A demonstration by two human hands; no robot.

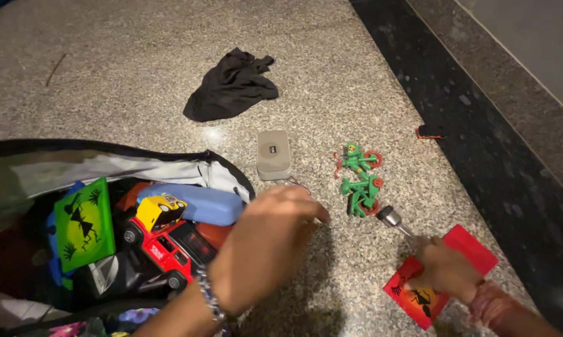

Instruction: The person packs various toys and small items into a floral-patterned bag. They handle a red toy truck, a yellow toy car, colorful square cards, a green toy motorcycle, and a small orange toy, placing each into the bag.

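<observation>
The left hand [266, 246] hangs over the floor [138, 68] just right of the open bag [219, 163], back side up, fingers curled down and together. What the fingertips touch is hidden under the hand, so I cannot tell if it holds something. The right hand [444, 268] lies on a red card [440, 278] well right of the bag and grips it with bent fingers. The hand covers the middle of the card; a dark figure on orange shows at the lower part. A metal piece [392, 218] sticks out just above this hand, and its far end goes under the fingers.

Inside the bag a green card [84, 224] with black figures stands tilted, beside a red toy car [162, 246], a yellow car [159, 209] and a blue case [200, 203]. The lower part of the bag is cut off by the frame.

Right of the bag, near its rim, lies a grey box [273, 154] with a small dark label. Further right are two green toy figures [359, 181], and a black cloth [231, 87] lies beyond the bag.
</observation>
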